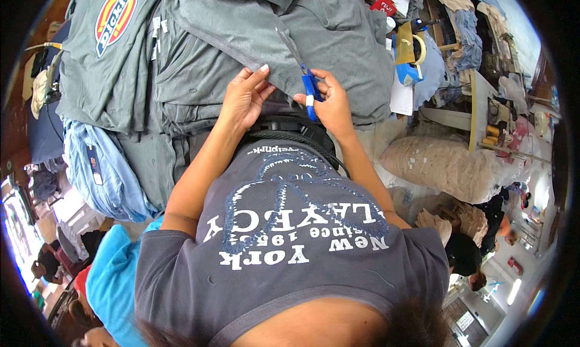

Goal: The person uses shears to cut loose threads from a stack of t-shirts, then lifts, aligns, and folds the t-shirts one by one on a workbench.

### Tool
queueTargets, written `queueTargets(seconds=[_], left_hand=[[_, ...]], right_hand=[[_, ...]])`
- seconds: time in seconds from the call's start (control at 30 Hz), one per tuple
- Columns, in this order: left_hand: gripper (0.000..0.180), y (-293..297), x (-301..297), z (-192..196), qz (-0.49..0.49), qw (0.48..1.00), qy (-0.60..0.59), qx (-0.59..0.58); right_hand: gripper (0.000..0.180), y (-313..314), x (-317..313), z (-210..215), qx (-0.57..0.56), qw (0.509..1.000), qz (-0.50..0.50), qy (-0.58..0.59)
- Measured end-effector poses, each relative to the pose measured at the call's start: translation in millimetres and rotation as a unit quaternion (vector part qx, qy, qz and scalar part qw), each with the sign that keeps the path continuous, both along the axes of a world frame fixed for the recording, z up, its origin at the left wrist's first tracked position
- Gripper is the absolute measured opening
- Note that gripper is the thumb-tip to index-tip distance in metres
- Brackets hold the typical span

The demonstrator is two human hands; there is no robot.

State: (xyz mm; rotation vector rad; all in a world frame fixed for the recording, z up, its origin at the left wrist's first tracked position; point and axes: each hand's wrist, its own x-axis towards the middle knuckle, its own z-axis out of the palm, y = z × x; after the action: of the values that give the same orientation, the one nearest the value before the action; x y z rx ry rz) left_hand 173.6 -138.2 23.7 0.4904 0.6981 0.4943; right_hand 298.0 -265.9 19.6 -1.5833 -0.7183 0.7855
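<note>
Nearest you, your right hand [331,105] grips a small pair of blue thread snips [311,93], fingers closed round the handle, blade tip set against the edge of the grey garment [284,33]. Just beside it, your left hand [244,96] pinches that same edge, fingertips pressed shut on the fabric, apparently to keep it taut so the snips can bite cleanly. The garment lies on top of a stack of grey shirts [121,69] covering the bench, within easy reach. Further right stands a blue tape dispenser [411,60], and beyond it a cluttered shelf [483,105].
</note>
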Motion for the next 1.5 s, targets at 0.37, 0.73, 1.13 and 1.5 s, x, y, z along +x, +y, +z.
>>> queueTargets(seconds=[0.37, 0.73, 1.13, 1.5], left_hand=[[0.033, -7, 0, 15, -0.015, 0.99, 0.032, 0.137], [0.047, -10, 5, 20, -0.029, 0.976, 0.002, 0.214], [0.041, -8, 7, 22, -0.02, 0.98, 0.002, 0.197], [0.045, -2, 7, 17, 0.001, 0.977, -0.004, 0.211]], right_hand=[[0.043, -32, -1, 15, -0.021, 1.0, -0.012, 0.015], [0.052, -51, -1, 23, -0.114, 0.971, -0.003, -0.212], [0.049, -35, 8, 37, -0.14, 0.961, 0.06, -0.232], [0.048, -34, 3, 40, -0.162, 0.954, 0.029, -0.25]])
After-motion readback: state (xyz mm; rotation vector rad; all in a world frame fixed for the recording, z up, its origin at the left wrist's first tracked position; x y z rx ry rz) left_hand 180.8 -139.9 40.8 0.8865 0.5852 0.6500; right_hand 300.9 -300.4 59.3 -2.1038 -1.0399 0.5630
